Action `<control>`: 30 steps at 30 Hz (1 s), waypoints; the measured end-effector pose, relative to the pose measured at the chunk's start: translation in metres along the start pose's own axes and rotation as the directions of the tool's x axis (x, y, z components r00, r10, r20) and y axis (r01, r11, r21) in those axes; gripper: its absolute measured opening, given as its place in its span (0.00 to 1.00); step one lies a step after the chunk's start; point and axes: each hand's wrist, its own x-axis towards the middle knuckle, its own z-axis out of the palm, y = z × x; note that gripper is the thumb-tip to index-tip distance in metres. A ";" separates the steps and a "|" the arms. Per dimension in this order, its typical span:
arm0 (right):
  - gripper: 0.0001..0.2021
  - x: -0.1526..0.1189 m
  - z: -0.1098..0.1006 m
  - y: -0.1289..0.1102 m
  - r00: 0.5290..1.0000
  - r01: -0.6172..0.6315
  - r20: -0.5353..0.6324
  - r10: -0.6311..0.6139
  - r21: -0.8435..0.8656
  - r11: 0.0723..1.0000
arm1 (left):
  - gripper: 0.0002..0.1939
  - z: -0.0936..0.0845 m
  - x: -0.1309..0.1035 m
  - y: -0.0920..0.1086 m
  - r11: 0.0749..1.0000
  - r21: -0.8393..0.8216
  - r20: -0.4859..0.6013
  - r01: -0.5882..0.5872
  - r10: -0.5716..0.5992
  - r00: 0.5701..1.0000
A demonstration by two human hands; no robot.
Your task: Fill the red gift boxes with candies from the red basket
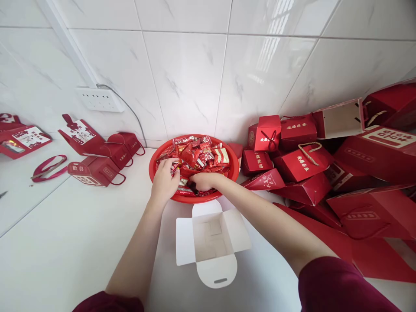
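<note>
To the right of the person's right hand [205,181], a heap of red boxes [373,160] is taking up the most room; more than ten are showing, but they are overlapping too much for me to count exactly. Out to the left of the left hand [164,182], a cluster of red boxes [104,168] is standing: I am counting four, one with its flap rising, and at least one windowed box [27,141] is sitting farther out. Most are hiding their insides, so I cannot tell which are filled.

Around both hands, one red basket [198,199] is sitting near the tiled wall. Just below the hands, between the forearms, one open box [213,236] is showing white, its four flaps spreading. Nothing is lying in it, so I am judging this one to be opened out and otherwise barely begun.

The two hands are reaching inside the basket's rim. The left is curving its thumb and fingers about some wrapped packets [203,154]; whether it is gripping one I cannot tell. The right is burying its fingertips among them, so its grip is hidden too. Dozens of packets are piling up, beyond my counting.
</note>
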 end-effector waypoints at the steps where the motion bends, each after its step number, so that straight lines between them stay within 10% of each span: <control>1: 0.15 -0.001 0.001 -0.001 1.000 -0.009 -0.016 0.009 -0.019 1.000 | 0.18 0.000 0.000 0.000 1.000 0.007 0.006 0.001 -0.001 1.000; 17: 0.14 0.014 0.004 -0.005 0.991 -0.020 0.130 0.039 -0.146 0.989 | 0.25 -0.001 -0.004 0.003 0.994 0.091 0.119 0.054 -0.065 0.991; 24: 0.07 -0.016 -0.005 0.007 0.962 0.130 -0.254 -0.102 0.095 0.987 | 0.25 -0.009 -0.002 -0.001 1.000 -0.008 0.038 0.026 -0.025 0.999; 30: 0.23 -0.078 -0.016 0.014 0.715 0.307 -0.698 -0.043 0.258 0.916 | 0.23 -0.019 0.000 -0.001 0.999 -0.049 0.047 0.000 0.002 0.999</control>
